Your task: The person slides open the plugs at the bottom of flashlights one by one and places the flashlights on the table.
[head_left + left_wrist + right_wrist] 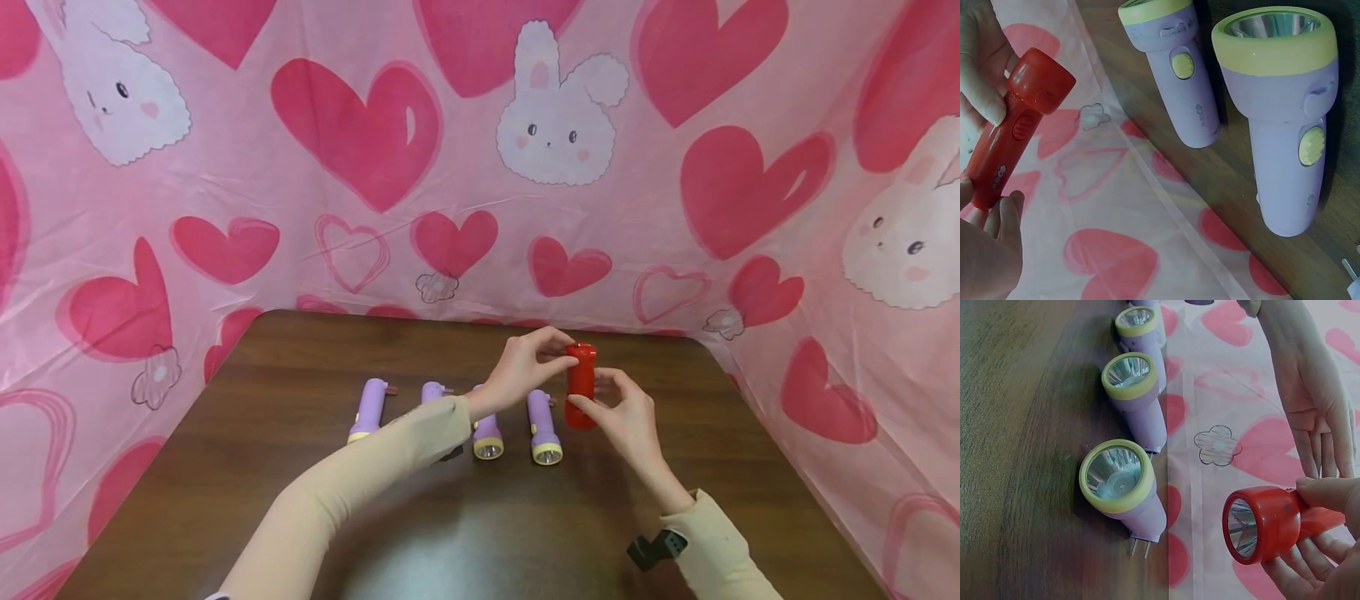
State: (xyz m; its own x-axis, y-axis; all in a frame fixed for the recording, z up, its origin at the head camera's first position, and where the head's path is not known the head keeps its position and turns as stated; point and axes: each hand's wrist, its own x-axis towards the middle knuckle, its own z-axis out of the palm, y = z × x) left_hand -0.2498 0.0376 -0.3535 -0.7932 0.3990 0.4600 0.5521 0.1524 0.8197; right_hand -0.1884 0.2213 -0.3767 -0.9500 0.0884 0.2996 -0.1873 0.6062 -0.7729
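Observation:
A red flashlight (581, 387) is held up over the right part of the table, tail upward and lamp head downward in the head view. My left hand (525, 367) pinches its tail end between thumb and fingers. Lower down, near the head, my right hand (630, 417) grips the body with thumb and fingers. The reflector of the red flashlight (1260, 525) shows in the right wrist view, and its ridged red switch (1023, 125) in the left wrist view. Just left of it lies a purple flashlight (542, 421) with a yellow rim.
Several purple flashlights lie in a row on the brown wooden table (420, 550), lamp ends toward me. Metal plug prongs (1141, 547) stick out of the nearest one's tail. My left forearm covers part of the row. A pink heart-and-rabbit cloth (465, 167) surrounds the table.

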